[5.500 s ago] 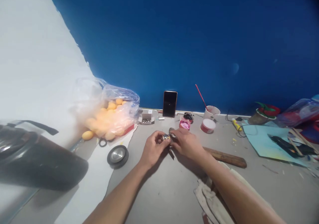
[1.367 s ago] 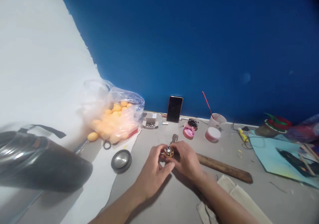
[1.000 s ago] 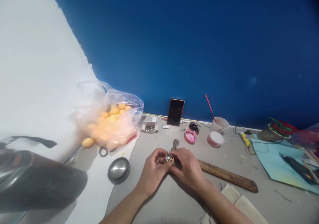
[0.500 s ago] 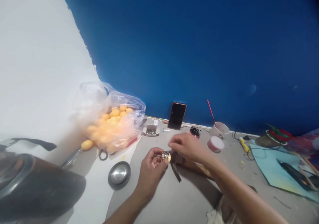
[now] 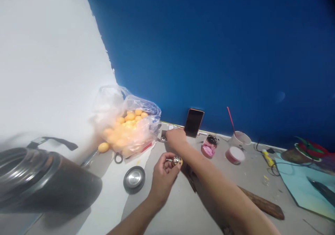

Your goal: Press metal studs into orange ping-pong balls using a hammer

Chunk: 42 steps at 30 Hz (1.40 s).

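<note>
Between the thumb and fingers of my left hand [image 5: 165, 175] is a small yellow ball [image 5: 177, 160] whose upper side is covered with shiny metallic pieces. My right hand [image 5: 176, 137] reaches over the right part of a small open box [image 5: 163, 136] holding little shiny pieces. Its fingertips are hidden behind the back of the hand, so what they touch does not show. A dark, narrow tool [image 5: 191, 183] lies on the table, partly under my right forearm.
A plastic bag of yellow balls [image 5: 131, 123], a dark flask [image 5: 60, 179] and a round lid [image 5: 134, 179] stand left. Behind is a phone [image 5: 194, 122]; rightward are a pink jar [image 5: 208, 147], a white cup [image 5: 240, 139] and a wooden handle [image 5: 264, 203].
My right hand has moved from just above the ball, back and left to the small box. My left hand still holds the ball. The whole view has shifted slightly.
</note>
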Available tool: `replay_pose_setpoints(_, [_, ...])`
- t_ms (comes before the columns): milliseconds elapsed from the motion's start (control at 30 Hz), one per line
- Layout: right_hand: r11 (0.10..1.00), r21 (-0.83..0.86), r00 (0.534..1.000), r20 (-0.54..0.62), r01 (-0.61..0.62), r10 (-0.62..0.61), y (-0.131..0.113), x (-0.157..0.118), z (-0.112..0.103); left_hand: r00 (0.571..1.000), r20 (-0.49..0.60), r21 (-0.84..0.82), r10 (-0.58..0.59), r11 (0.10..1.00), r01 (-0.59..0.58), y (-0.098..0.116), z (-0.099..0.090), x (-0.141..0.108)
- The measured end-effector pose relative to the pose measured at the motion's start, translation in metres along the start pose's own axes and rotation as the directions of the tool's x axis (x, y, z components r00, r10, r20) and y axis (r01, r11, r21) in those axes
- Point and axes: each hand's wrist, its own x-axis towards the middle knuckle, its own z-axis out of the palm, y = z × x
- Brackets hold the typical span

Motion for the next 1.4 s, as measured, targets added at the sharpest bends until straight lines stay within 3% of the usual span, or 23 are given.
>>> replay_pose_setpoints(433, [0.988, 0.129, 0.995, -0.035, -0.084, 0.089, 0.008, 0.005, 0.013, 0.999, 0.021, -0.013, -0.049, 0.999, 0.05, 0.001, 0.0, 0.001])
replay_pose_setpoints(633, [0.936, 0.348, 0.991, -0.099, -0.055, 0.095, 0.019, -0.006, 0.02, 0.999, 0.031, 0.022, -0.04, 0.999, 0.04, 0.004, -0.001, 0.0])
replay_pose_setpoints(767, [0.827, 0.561, 0.986, -0.124, -0.025, 0.115, 0.029, -0.012, 0.022, 0.999, 0.022, 0.029, -0.038, 0.999, 0.037, 0.005, 0.0, 0.0])
replay_pose_setpoints(867, [0.683, 0.731, 0.986, -0.123, 0.015, 0.11, 0.033, -0.011, 0.025, 0.999, 0.015, 0.032, -0.034, 0.999, 0.033, 0.005, 0.0, 0.0])
replay_pose_setpoints(1067, [0.283, 0.959, 0.992, -0.051, 0.017, 0.114, 0.042, -0.025, 0.018, 0.999, 0.016, 0.033, -0.033, 0.999, 0.033, 0.006, -0.001, 0.002])
replay_pose_setpoints(1100, [0.191, 0.982, 0.995, -0.021, 0.001, 0.099, 0.045, -0.033, 0.017, 0.999, 0.016, 0.027, -0.037, 0.999, 0.037, 0.007, -0.001, 0.002])
replay_pose_setpoints(1167, [-0.225, 0.97, 0.995, 0.097, -0.093, 0.008, 0.054, -0.053, 0.016, 0.999, 0.014, 0.017, -0.047, 0.999, 0.046, 0.007, -0.002, 0.003])
replay_pose_setpoints(1233, [-0.434, 0.891, 0.991, 0.124, -0.132, -0.047, 0.062, -0.078, 0.019, 0.999, 0.012, 0.019, -0.047, 0.999, 0.047, 0.007, -0.002, 0.003])
replay_pose_setpoints(1300, [-0.51, 0.845, 0.987, 0.146, -0.159, -0.066, 0.066, -0.104, 0.024, 0.999, 0.023, 0.024, -0.048, 0.999, 0.047, 0.007, -0.002, 0.002])
replay_pose_setpoints(1400, [-0.536, 0.823, 0.982, 0.163, -0.187, -0.092, 0.066, -0.135, 0.039, 0.997, 0.065, 0.0, -0.049, 0.999, 0.049, 0.007, 0.0, -0.001])
